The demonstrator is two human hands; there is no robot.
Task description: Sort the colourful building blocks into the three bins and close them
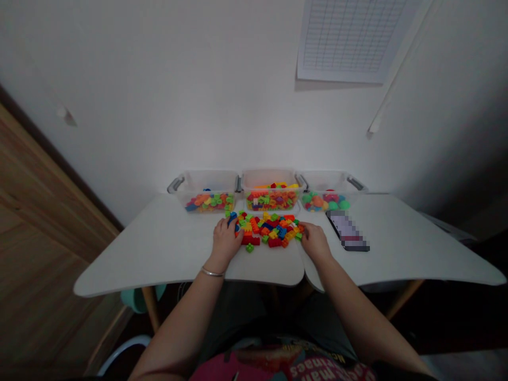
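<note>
The left grip (226,241) is being held part open over the left end of the block pile (273,233), thumb parted from fingers. A blue block (232,217) is being touched at the fingertips; whether it is being pinched can't be told. The right grip (316,242) is being kept curled against the right end, fingertips being hidden among blocks; how far open, and whether anything is being held, can't be told.

Key relation: the pile is being bracketed end to end. Its long axis is running left-right across the surface (182,238), grip to grip, neither side clearly nearer to its middle. A loose green block (249,247) is sitting just apart on the near edge, closer to the left thumb.

Further out, the middle bin (272,175) is standing right behind the pile, being flanked by the left bin (210,181) and right bin (325,181). A phone (337,227) is lying beyond the right grip.

Hard to read: single blocks are being lost in the heap, bin contents are being blurred by the plastic, the phone screen is being pixelated, and the printed sheet (345,42) is being cut off at the top.
</note>
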